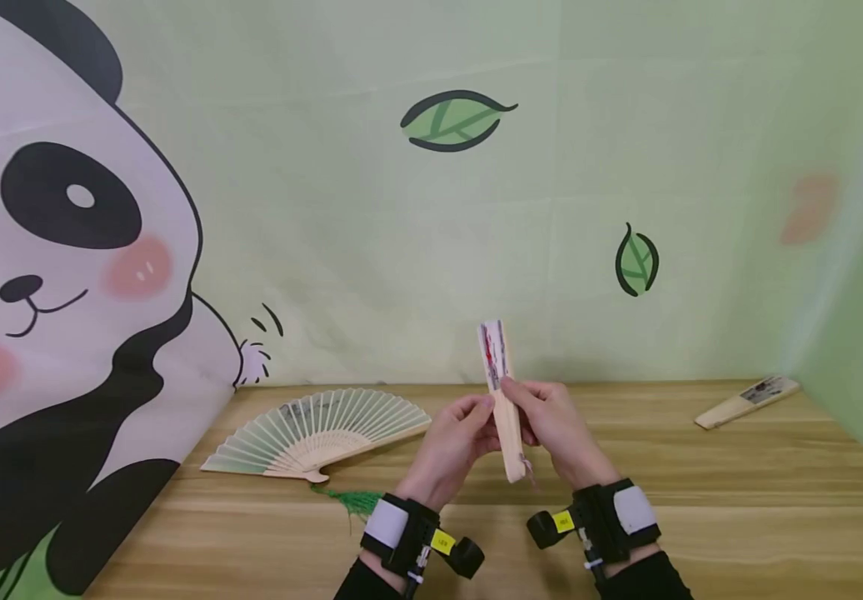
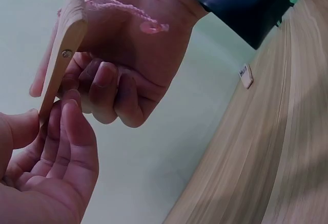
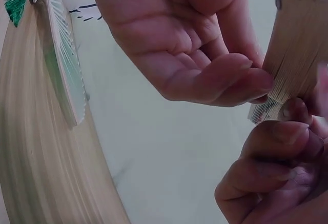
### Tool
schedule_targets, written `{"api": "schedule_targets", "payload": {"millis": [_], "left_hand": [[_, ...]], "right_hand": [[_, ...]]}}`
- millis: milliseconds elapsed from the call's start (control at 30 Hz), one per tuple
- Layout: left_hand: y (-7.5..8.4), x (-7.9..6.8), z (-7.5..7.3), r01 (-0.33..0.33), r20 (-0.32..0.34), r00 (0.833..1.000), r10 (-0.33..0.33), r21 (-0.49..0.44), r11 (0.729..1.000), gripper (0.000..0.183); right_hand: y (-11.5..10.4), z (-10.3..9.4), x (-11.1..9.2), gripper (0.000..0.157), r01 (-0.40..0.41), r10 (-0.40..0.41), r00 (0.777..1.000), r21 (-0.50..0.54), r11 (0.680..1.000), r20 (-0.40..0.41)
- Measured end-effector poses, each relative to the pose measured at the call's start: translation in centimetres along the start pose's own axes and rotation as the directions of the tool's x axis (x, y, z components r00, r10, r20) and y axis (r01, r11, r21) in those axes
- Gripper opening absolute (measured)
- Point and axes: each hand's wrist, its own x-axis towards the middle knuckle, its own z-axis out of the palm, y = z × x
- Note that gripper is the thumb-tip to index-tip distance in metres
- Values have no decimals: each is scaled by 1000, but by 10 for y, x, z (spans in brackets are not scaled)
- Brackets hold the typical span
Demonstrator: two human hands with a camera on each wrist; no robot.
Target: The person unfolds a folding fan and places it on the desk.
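Note:
A folded hand fan (image 1: 507,433) with pale wooden ribs and a red-and-purple patterned upper part stands nearly upright between both hands. My left hand (image 1: 452,446) pinches its left side with thumb and fingers. From the right, my right hand (image 1: 557,425) pinches it around the middle, thumb on the front. In the left wrist view the fan's rivet end (image 2: 72,29) points up, with a pink cord (image 2: 123,6) hanging off it. The right wrist view shows the stacked ribs (image 3: 300,39) edge-on, with fingers of both hands at the lower part.
An opened green-and-white fan (image 1: 326,433) lies on the wooden table (image 1: 266,550) at left, its green tassel (image 1: 356,502) toward me. Another folded fan (image 1: 746,402) lies at the far right. A cloth backdrop (image 1: 341,250) with a panda and leaves rises behind the table.

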Motion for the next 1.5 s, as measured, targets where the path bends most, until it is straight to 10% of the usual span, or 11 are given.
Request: {"api": "schedule_targets", "payload": {"millis": [333, 1500], "left_hand": [[2, 1, 0, -39, -59, 998, 37, -32, 999, 25], [8, 3, -6, -57, -89, 995, 54, -28, 998, 25]], "right_hand": [[1, -4, 1, 32, 27, -14, 991, 93, 995, -131], [-11, -8, 0, 32, 18, -18, 985, 2, 1000, -169]]}}
